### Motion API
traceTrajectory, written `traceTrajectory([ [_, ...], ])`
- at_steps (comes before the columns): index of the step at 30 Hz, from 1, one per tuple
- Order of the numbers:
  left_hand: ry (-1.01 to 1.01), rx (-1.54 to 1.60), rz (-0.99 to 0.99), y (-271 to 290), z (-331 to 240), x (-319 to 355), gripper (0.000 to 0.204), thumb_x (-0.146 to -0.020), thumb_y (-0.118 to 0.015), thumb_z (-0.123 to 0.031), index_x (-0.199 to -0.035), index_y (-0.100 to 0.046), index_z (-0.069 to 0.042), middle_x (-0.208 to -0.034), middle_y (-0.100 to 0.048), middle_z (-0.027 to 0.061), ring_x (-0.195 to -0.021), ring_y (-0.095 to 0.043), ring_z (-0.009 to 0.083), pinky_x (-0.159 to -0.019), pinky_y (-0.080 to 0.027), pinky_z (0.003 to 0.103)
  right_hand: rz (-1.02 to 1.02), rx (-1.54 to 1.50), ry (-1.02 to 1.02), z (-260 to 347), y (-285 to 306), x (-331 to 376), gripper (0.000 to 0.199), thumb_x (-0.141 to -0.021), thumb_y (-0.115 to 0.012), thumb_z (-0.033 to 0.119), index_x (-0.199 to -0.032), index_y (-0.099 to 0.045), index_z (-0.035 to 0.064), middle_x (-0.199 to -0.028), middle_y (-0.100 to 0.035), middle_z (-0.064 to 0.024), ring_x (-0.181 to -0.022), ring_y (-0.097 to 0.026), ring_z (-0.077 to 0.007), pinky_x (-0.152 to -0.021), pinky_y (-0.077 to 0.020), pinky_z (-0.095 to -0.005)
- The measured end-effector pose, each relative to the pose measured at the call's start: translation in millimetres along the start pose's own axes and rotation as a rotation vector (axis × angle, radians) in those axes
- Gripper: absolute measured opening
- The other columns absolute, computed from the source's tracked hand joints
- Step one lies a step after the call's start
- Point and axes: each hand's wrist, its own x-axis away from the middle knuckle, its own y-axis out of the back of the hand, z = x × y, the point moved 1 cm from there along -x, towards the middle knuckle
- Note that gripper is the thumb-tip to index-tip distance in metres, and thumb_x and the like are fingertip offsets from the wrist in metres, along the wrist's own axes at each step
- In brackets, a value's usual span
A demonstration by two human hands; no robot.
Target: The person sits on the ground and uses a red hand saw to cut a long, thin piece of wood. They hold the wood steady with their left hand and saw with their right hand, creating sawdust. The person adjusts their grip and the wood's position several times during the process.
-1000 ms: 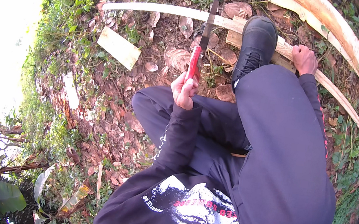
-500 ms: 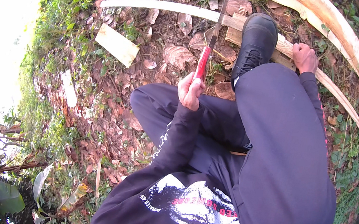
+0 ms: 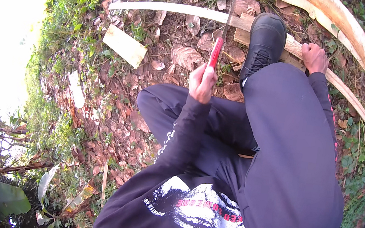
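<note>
My left hand (image 3: 202, 83) is closed round the red handle (image 3: 216, 53) of a handsaw. Its thin dark blade (image 3: 230, 14) points away from me and crosses a long, narrow wooden strip (image 3: 173, 8). That strip lies across a short flat board (image 3: 242, 36), and my black shoe (image 3: 267, 40) presses down on it just right of the blade. Farther right, my right hand (image 3: 314, 58) is closed on the same strip, fingers curled over it. The strip's right end (image 3: 358, 107) sticks out beyond that hand. Teeth and any cut are too small to make out.
Two long pale slabs of wood (image 3: 341, 26) lie at the far right. A rectangular offcut (image 3: 124, 46) and a smaller pale piece (image 3: 76, 89) rest among dry leaves (image 3: 186, 57) on the left. Green plants (image 3: 64, 29) border the ground. My bent legs (image 3: 291, 128) fill the middle.
My left hand and the saw have moved forward, away from my body, along the cut line. The right hand and shoe keep their places on the strip. The whole view has shifted slightly.
</note>
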Motion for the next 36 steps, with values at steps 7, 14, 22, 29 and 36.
traceTrajectory([
  [7,0.053,0.129,-0.017,1.7,5.5,18.3,0.024,-0.096,-0.048,-0.017,-0.085,-0.057,0.002,-0.062,-0.047,-0.0019,-0.051,-0.035,0.0023,-0.046,-0.025,0.019,0.012,0.046,0.005,-1.4,-1.4,0.4,0.039,-0.081,-0.045,0.037,-0.086,-0.071,0.0092,-0.091,-0.066,-0.0245,-0.088,-0.064,-0.0414,-0.082,-0.0494,-0.0482],
  [14,0.019,-0.053,0.052,-10.1,-5.6,-28.9,0.029,-0.096,-0.048,-0.019,-0.074,-0.052,-0.001,-0.059,-0.049,-0.001,-0.051,-0.039,0.0044,-0.047,-0.03,0.021,-0.017,0.03,0.007,-0.7,0.8,-1.9,0.038,-0.082,-0.045,0.036,-0.086,-0.071,0.0095,-0.089,-0.066,-0.0248,-0.086,-0.064,-0.0416,-0.081,-0.0502,-0.0479],
  [22,0.041,-0.023,0.043,-0.4,-6.4,2.2,0.027,-0.097,-0.047,-0.018,-0.076,-0.053,-0.002,-0.059,-0.045,-0.0031,-0.049,-0.034,0.0034,-0.046,-0.025,0.021,-0.05,0.044,0.031,-6.4,-1.1,-1.5,0.038,-0.082,-0.046,0.038,-0.086,-0.072,0.0104,-0.087,-0.067,-0.0235,-0.085,-0.065,-0.0411,-0.079,-0.0512,-0.0472],
  [29,0.05,-0.001,0.0,-5.6,-3.6,-0.1,0.027,-0.097,-0.046,-0.018,-0.073,-0.051,-0.005,-0.06,-0.046,-0.0033,-0.049,-0.034,0.0024,-0.045,-0.024,0.021,0.003,0.047,0.006,0.5,-3.6,-5.8,0.039,-0.082,-0.046,0.039,-0.086,-0.072,0.0099,-0.09,-0.067,-0.0243,-0.087,-0.065,-0.0399,-0.081,-0.051,-0.0462],
  [36,0.086,-0.002,0.011,-2.8,0.3,3.5,0.026,-0.096,-0.049,-0.018,-0.076,-0.055,-0.003,-0.061,-0.047,-0.0033,-0.049,-0.035,0.0019,-0.046,-0.025,0.019,-0.055,0.065,0.004,-2.6,3.2,-1.3,0.038,-0.081,-0.046,0.036,-0.088,-0.071,0.0086,-0.09,-0.067,-0.0245,-0.087,-0.065,-0.0403,-0.082,-0.0509,-0.0468],
])
